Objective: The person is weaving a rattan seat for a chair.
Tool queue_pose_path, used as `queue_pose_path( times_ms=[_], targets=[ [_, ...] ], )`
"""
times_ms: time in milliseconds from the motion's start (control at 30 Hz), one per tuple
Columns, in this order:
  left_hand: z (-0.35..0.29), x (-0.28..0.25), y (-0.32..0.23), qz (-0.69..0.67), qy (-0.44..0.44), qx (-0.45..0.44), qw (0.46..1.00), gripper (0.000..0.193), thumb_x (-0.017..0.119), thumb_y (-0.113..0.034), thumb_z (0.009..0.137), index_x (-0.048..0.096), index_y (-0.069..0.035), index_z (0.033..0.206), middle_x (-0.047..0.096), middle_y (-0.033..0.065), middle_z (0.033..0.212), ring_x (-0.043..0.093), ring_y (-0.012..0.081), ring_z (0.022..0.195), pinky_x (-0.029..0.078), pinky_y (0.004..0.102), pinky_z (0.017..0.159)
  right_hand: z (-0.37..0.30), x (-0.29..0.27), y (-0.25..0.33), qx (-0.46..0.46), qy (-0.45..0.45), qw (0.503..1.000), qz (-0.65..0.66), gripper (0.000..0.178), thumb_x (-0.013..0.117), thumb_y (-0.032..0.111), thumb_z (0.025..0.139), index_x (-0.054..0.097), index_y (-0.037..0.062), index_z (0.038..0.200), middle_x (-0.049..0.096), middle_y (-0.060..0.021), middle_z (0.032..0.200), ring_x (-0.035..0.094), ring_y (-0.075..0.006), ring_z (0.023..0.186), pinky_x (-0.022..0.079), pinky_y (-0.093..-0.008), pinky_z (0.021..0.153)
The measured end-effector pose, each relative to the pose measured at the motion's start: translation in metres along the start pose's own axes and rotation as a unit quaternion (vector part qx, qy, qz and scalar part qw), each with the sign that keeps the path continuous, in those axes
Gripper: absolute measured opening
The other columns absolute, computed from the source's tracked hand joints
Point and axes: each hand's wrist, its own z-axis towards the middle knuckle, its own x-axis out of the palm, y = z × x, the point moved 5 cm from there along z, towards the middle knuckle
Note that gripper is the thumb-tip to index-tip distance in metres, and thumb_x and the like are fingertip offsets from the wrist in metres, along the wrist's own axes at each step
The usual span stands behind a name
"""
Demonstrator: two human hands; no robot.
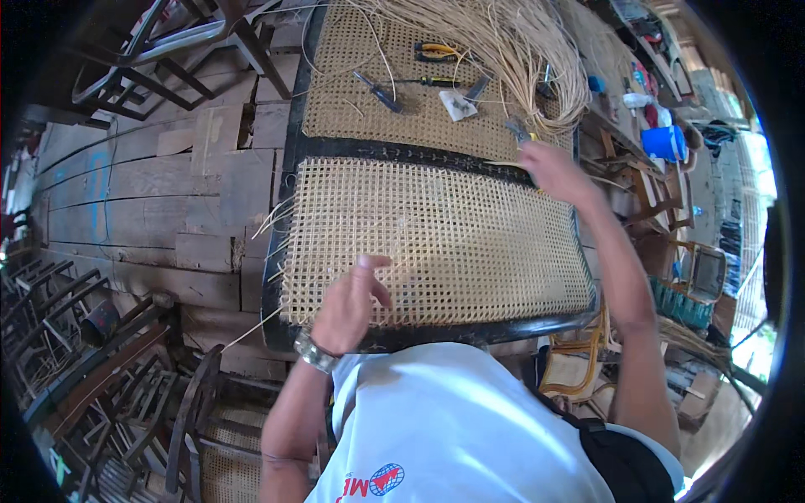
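Cane panel: the pale woven panel [436, 226] lies right before us, filling the near part of a black frame [503, 328]; loose strips [277, 220] poke out on its left.
Left hand: our left hand [348, 306] is over the near left corner, half open, fingers bent, nothing visible in it.
Right hand: our right hand [554, 170] is curled by the crossbar [394, 152]; we cannot tell what it grips.
Tools: beyond, we see pliers [436, 47] and a screwdriver [438, 81].
Bundle: cane strands [511, 38] spread at the far end.
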Motion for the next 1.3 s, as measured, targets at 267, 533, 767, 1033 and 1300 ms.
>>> queue_pose_path(
  times_ms=[267, 533, 767, 1033, 1300],
  targets=[
    [0.1, -0.027, 0.013, -0.179, -0.032, -0.139, 0.974, 0.015, 0.051, -0.012, 0.098, 0.057, 0.0, 0.105, 0.065, 0.0056, 0.087, 0.061, 0.0109, 0.074, 0.05, 0.0251, 0.066, 0.138, 0.103, 0.093, -0.115, 0.107, 0.987, 0.014, 0.016, 0.058, 0.019, 0.094, 0.062, 0.0036, 0.091, 0.061, -0.0093, 0.094, 0.063, -0.0238, 0.089, 0.051, -0.0399, 0.082],
    [0.172, 0.002, 0.017, -0.062, 0.016, -0.181, 0.981, 0.021, 0.059, -0.015, 0.094, 0.062, 0.004, 0.102, 0.069, 0.0116, 0.079, 0.07, 0.0175, 0.069, 0.056, 0.03, 0.059, 0.162, 0.093, 0.071, -0.203, -0.006, 0.979, 0.004, 0.015, 0.065, 0.023, 0.09, 0.068, 0.0092, 0.092, 0.06, -0.0101, 0.091, 0.066, -0.0279, 0.087, 0.055, -0.0424, 0.077],
    [0.203, -0.002, 0.013, -0.057, 0.016, -0.205, 0.977, 0.022, 0.058, -0.017, 0.094, 0.064, 0.001, 0.084, 0.067, 0.0118, 0.069, 0.058, 0.0135, 0.048, 0.041, 0.0276, 0.04, 0.167, 0.086, 0.085, -0.274, -0.039, 0.96, -0.028, 0.011, 0.068, 0.018, 0.086, 0.066, 0.0073, 0.086, 0.058, -0.0081, 0.089, 0.064, -0.0272, 0.092, 0.052, -0.0418, 0.082],
    [0.217, 0.001, 0.004, -0.045, 0.041, -0.298, 0.953, 0.026, 0.057, -0.015, 0.094, 0.063, 0.002, 0.075, 0.067, 0.0145, 0.066, 0.054, 0.013, 0.039, 0.035, 0.0278, 0.032, 0.181, 0.089, 0.094, -0.287, -0.027, 0.955, -0.065, 0.004, 0.067, 0.016, 0.084, 0.066, 0.0122, 0.082, 0.06, -0.0082, 0.089, 0.065, -0.0275, 0.092, 0.053, -0.0437, 0.079],
    [0.21, 0.001, 0.01, -0.114, 0.001, -0.304, 0.946, 0.023, 0.057, -0.018, 0.098, 0.063, -0.002, 0.082, 0.069, 0.0126, 0.069, 0.058, 0.0131, 0.046, 0.044, 0.0284, 0.039, 0.168, 0.108, 0.118, -0.3, 0.049, 0.951, -0.059, 0.006, 0.064, 0.015, 0.083, 0.065, 0.0091, 0.085, 0.063, -0.0113, 0.09, 0.067, -0.0302, 0.09, 0.057, -0.0425, 0.077]
  ],
)
